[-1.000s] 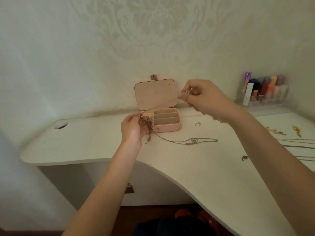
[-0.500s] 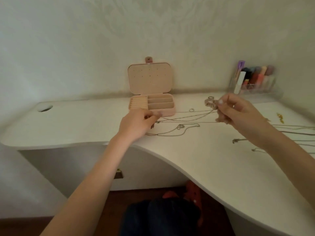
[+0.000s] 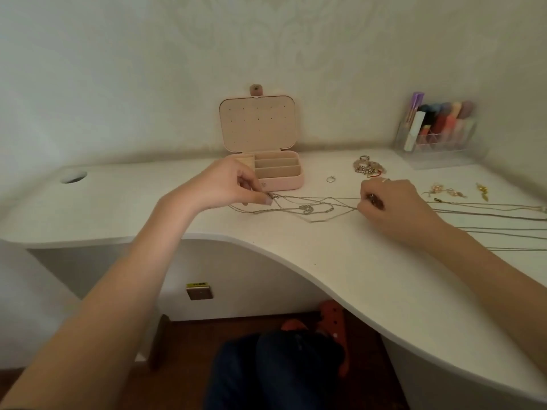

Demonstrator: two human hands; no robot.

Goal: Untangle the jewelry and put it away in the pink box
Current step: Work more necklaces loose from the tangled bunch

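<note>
Two hands low over the white tabletop (image 3: pixel 340 261) at frame centre, stretching tangled silver chains (image 3: pixel 307 207) between them. Left hand (image 3: pixel 228 184) pinching one chain end with thumb and forefinger, right beside the front of the pink box (image 3: pixel 278 176). Right hand (image 3: pixel 393 205) curled, fingertips pinching the other end right of centre. Chains sagging onto the tabletop between both hands, knotted near the middle. Pink box open just behind the left hand, lid upright, compartments showing. Small ring (image 3: pixel 331 179) right of the box, cluster of jewelry (image 3: pixel 368 167) behind the right hand. More chains (image 3: pixel 488 213) trailing to the right edge. Clear organizer (image 3: pixel 438 128) at upper right.
</note>
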